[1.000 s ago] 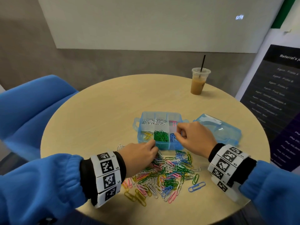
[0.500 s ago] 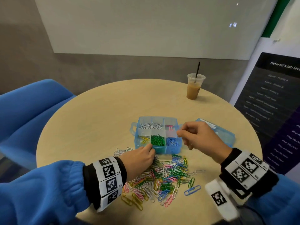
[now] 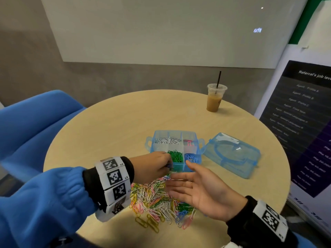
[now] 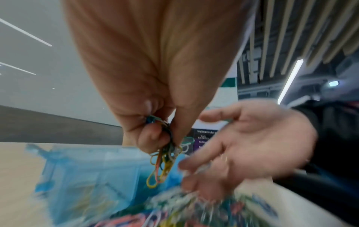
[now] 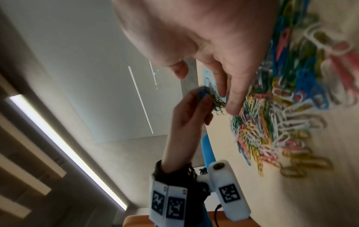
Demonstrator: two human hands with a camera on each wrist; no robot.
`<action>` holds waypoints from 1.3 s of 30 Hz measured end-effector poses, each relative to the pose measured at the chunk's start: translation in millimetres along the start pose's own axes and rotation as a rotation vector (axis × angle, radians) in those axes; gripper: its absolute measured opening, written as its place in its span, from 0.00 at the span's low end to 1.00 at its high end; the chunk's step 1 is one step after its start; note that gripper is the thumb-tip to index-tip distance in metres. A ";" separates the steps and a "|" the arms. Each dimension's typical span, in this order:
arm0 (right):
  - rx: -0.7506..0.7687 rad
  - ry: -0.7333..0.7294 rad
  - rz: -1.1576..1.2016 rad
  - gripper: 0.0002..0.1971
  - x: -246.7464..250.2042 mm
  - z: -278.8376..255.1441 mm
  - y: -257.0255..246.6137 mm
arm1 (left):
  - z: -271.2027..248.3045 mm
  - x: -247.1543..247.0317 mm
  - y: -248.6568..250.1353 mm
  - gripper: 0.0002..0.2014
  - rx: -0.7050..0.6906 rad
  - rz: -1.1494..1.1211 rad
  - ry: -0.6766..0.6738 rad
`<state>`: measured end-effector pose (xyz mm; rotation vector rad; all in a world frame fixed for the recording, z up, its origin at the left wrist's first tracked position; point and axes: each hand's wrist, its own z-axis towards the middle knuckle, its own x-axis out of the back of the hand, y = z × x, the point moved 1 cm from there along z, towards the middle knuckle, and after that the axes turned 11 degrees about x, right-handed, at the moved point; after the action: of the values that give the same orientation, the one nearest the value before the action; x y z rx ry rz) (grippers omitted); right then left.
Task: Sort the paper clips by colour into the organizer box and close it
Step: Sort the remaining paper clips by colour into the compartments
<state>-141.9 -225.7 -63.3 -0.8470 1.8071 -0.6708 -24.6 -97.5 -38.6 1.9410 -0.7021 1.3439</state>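
Observation:
The blue organizer box (image 3: 196, 140) stands open mid-table, with white, pink, green and blue clips in separate compartments. Its lid (image 3: 231, 154) lies detached to the right. A mixed pile of paper clips (image 3: 157, 201) lies in front of the box. My left hand (image 3: 154, 167) is raised at the box's near left corner and pinches a bunch of mixed clips (image 4: 165, 155) that dangles from its fingers. My right hand (image 3: 198, 192) hovers palm up over the pile, fingers spread, holding nothing, just right of the left hand.
An iced coffee cup (image 3: 215, 99) with a black straw stands at the table's far right. A blue chair (image 3: 34, 122) is on the left, a dark poster board (image 3: 304, 126) on the right. The round table edge (image 3: 53, 151) curves close around the pile.
My left hand has lifted off the pile with a bunch of clips. My right hand has left the box, dropped toward the pile and turned palm up, open.

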 end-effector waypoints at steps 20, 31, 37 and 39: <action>-0.035 0.042 0.492 0.11 -30.7 56.8 12.0 | -12.1 12.7 -8.7 0.19 0.039 -0.259 0.201; 0.021 0.055 0.548 0.18 -25.6 58.5 19.3 | -16.4 -0.9 -24.5 0.12 0.048 -0.599 0.345; 0.059 0.012 0.520 0.24 -22.5 61.3 20.8 | -14.2 -0.1 -32.8 0.11 0.038 -0.765 0.353; 0.064 0.010 0.515 0.23 -19.9 61.5 20.9 | -14.6 1.8 -34.7 0.10 0.023 -0.788 0.317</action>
<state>-84.4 -201.4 -90.2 -0.3093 1.8967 -0.3934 -6.8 -64.4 -40.9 1.6793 0.2296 1.0942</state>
